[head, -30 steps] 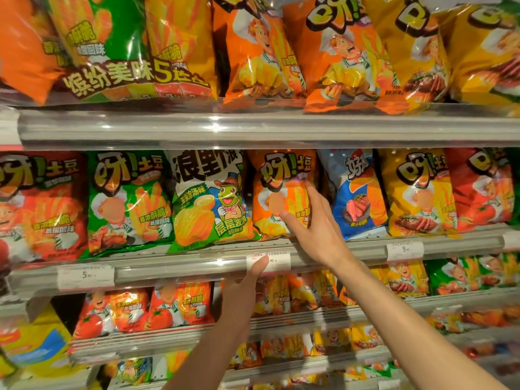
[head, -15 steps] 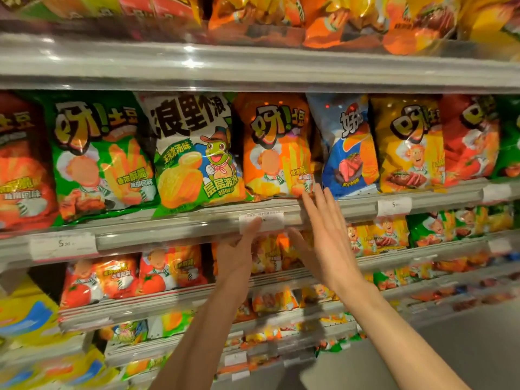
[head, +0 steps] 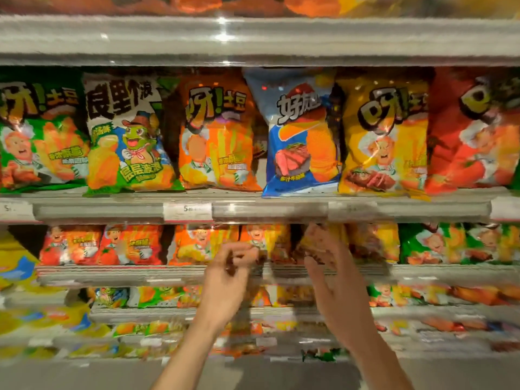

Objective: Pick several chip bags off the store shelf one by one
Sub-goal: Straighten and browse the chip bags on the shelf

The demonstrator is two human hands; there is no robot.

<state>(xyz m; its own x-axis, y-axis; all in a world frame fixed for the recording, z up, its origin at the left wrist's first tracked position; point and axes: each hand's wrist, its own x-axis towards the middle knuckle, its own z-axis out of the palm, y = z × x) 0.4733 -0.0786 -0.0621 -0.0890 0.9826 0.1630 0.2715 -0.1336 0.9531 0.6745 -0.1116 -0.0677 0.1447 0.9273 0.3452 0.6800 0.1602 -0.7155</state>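
Note:
Chip bags stand in a row on the middle shelf (head: 267, 211): a green bag (head: 39, 136), a white and green frog bag (head: 126, 136), an orange bag (head: 216, 136), a blue bag (head: 298, 136), a yellow bag (head: 382, 136) and a red bag (head: 472, 130). Both hands are below that shelf, in front of the row of small bags. My left hand (head: 225, 280) has loosely curled fingers and holds nothing, near a small orange bag (head: 205, 243). My right hand (head: 329, 271) has its fingers apart, with blurred tips against a small bag (head: 374, 243) row.
Price tags (head: 188, 211) sit on the shelf rail. Small red bags (head: 98, 244) and green bags (head: 439, 243) fill the lower shelf. More shelves with packets run below, and the top shelf (head: 253, 38) overhangs above. Grey floor shows at the bottom.
My right hand has left the orange bag and dropped below the middle shelf. My left hand has also sunk from the price rail. The view has tilted downward.

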